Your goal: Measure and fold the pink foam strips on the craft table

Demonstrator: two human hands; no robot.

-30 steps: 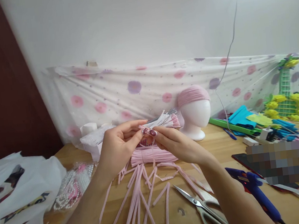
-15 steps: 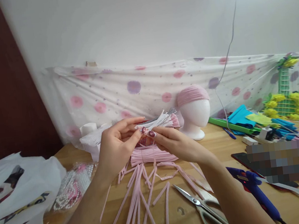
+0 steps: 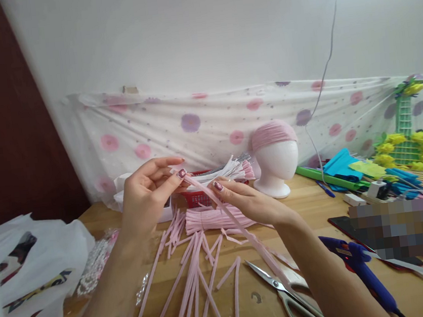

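My left hand [image 3: 143,199] pinches the end of a long pink pipe cleaner [image 3: 245,232] between thumb and fingers. It slants down to the right, past my right hand [image 3: 252,202], whose thumb and fingers are closed on it a little below that end. Under my hands lies a bundle of pink pipe cleaners [image 3: 203,220]. Loose pink pipe cleaners [image 3: 190,288] fan out on the table in front. Scissors [image 3: 277,286] lie partly spread beside my right forearm.
Behind my hands stands a red basket [image 3: 197,199] of white and pink stems. A white foam head [image 3: 279,163] wears a pink band. To the right lie a blue glue gun [image 3: 367,273] and a phone [image 3: 337,228]. White plastic bags [image 3: 38,280] crowd the left.
My hands have drawn apart, the left moving left and slightly up. The pink pipe cleaner now shows stretched between them and on down to the right.
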